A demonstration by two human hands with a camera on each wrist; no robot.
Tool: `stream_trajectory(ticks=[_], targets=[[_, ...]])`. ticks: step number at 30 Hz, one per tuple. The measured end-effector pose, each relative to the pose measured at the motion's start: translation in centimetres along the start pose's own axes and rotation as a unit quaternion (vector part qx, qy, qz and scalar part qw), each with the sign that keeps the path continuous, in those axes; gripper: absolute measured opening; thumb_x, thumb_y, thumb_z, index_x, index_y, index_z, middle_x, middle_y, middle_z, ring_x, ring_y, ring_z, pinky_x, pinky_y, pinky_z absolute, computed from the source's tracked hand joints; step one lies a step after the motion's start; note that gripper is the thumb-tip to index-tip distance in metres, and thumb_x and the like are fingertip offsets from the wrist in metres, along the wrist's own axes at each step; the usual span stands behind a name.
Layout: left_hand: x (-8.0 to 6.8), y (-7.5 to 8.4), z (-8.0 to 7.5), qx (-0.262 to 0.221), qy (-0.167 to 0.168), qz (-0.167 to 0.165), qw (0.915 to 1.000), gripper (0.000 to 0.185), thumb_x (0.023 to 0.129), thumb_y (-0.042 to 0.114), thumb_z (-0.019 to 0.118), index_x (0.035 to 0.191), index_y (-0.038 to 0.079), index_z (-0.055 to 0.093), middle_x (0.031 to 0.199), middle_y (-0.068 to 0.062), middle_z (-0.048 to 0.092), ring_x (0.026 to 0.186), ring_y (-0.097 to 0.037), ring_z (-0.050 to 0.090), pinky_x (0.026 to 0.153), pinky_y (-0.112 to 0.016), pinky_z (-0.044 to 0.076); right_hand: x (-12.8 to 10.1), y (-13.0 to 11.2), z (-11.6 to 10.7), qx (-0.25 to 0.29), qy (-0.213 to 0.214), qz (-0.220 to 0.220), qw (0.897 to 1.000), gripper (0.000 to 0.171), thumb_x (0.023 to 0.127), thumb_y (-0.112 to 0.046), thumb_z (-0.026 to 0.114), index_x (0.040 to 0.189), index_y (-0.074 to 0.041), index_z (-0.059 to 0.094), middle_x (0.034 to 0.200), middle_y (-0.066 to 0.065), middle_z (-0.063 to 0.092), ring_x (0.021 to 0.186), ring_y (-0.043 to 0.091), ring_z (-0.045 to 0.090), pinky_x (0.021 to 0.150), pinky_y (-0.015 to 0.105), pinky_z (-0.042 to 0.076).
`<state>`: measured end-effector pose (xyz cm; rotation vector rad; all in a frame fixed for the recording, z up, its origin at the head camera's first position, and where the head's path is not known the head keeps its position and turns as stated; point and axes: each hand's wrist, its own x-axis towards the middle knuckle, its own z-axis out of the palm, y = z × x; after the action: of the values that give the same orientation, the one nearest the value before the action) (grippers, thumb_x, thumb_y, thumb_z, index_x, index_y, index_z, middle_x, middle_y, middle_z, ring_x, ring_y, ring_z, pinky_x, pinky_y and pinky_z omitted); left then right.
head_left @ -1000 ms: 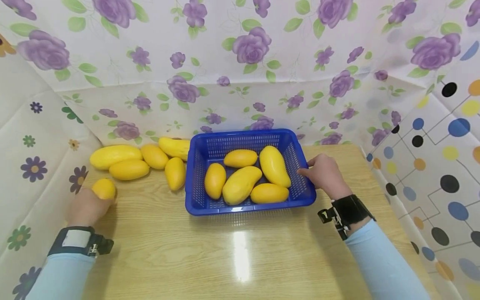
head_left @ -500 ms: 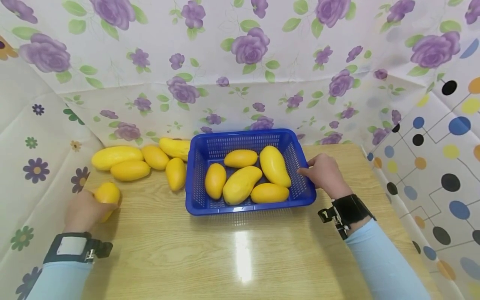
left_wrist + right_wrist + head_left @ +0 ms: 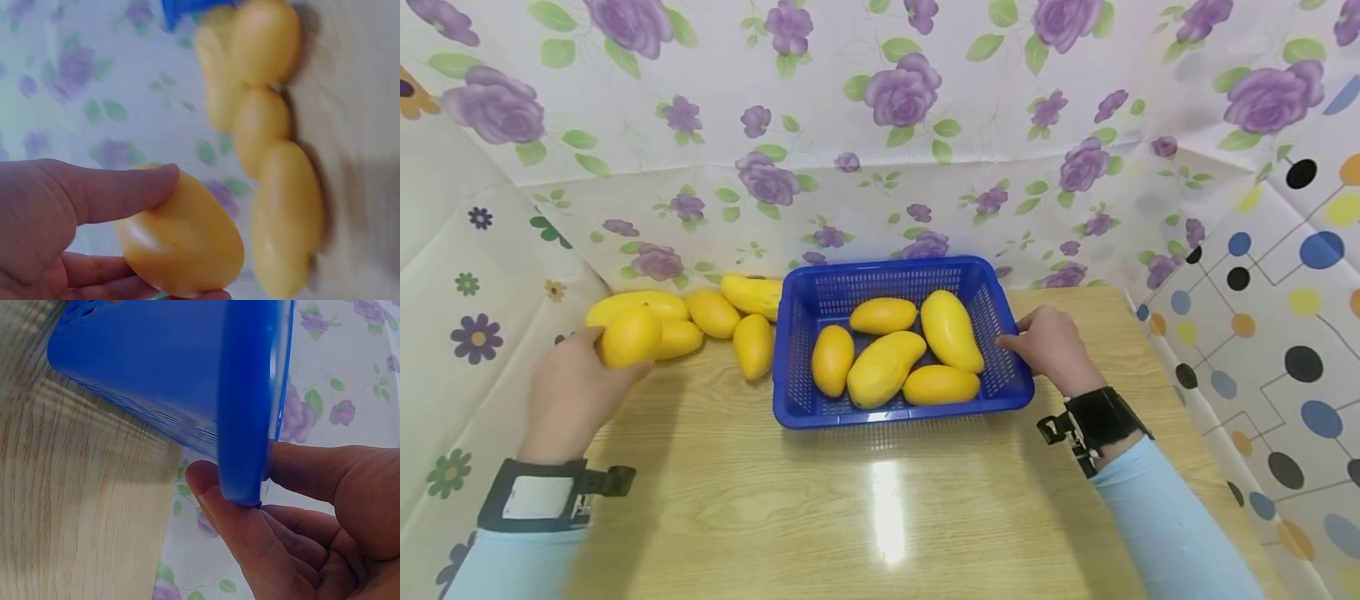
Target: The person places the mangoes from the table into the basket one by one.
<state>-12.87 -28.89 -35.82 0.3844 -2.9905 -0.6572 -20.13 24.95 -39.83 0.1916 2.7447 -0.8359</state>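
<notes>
My left hand (image 3: 567, 392) grips a yellow mango (image 3: 631, 335) at the left, raised off the table. In the left wrist view the thumb lies over the mango (image 3: 184, 240) and fingers curl beneath it. A blue plastic basket (image 3: 898, 418) stands at the middle back with several mangoes (image 3: 886, 368) in it. My right hand (image 3: 1054, 348) pinches the basket's right rim, thumb inside and fingers outside, as the right wrist view of the rim (image 3: 245, 406) shows. Behind the held mango and left of the basket lie several more mangoes (image 3: 752, 347), some partly hidden.
The wooden table (image 3: 760, 508) extends in front of the basket. A flowered cloth wall (image 3: 850, 208) rises behind it. Patterned cloth walls flank both sides, the left one (image 3: 490, 275) near my left hand and a dotted one (image 3: 1270, 350) at the right.
My left hand has lifted the mango up from the table, moving it slightly right and toward the back, in front of the other mangoes. The right hand and the basket have stayed still.
</notes>
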Motion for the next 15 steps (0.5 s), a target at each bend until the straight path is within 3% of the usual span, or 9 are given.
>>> stream_trajectory(ticks=[2,6,12,15], targets=[[-0.3,1.5,-0.1,-0.009,0.006,0.020,0.9997,0.093,0.079,0.053,0.066,0.142,-0.005,0.030,0.128,-0.037,0.046,0.109,-0.050,0.047,0.089,-0.064,0.037,0.1,0.0,0.0,-0.001,-0.001,0.000,1.000,0.039,0.084,-0.033,0.069,0.102,0.001,0.070,0.071,0.009,0.065,0.055,0.017,0.065,0.052,0.029,0.055],[-1.1,4.2,-0.3,-0.042,0.022,0.074,0.9962,0.086,0.078,0.048,0.070,0.142,0.002,0.035,0.129,-0.031,0.050,0.108,-0.047,0.051,0.085,-0.062,0.043,0.1,-0.1,0.1,-0.001,-0.003,0.002,1.000,0.037,0.084,-0.033,0.069,0.099,0.001,0.071,0.064,0.006,0.061,0.054,0.017,0.064,0.054,0.031,0.056],[-2.1,8.0,0.6,-0.088,0.044,0.179,0.9789,0.073,0.076,0.031,0.078,0.137,0.009,0.046,0.129,-0.021,0.056,0.108,-0.038,0.057,0.080,-0.052,0.051,0.0,-0.2,0.0,-0.004,-0.001,0.002,1.000,0.038,0.084,-0.033,0.069,0.099,0.001,0.071,0.066,0.007,0.063,0.054,0.017,0.065,0.052,0.029,0.055],[-2.3,9.5,1.5,-0.102,0.034,0.212,0.9713,0.072,0.075,0.026,0.079,0.136,0.009,0.047,0.128,-0.017,0.057,0.104,-0.033,0.060,0.076,-0.047,0.054,0.0,-0.2,0.0,-0.004,-0.001,0.002,1.000,0.038,0.084,-0.033,0.069,0.101,0.002,0.070,0.068,0.008,0.065,0.055,0.017,0.065,0.051,0.029,0.055]])
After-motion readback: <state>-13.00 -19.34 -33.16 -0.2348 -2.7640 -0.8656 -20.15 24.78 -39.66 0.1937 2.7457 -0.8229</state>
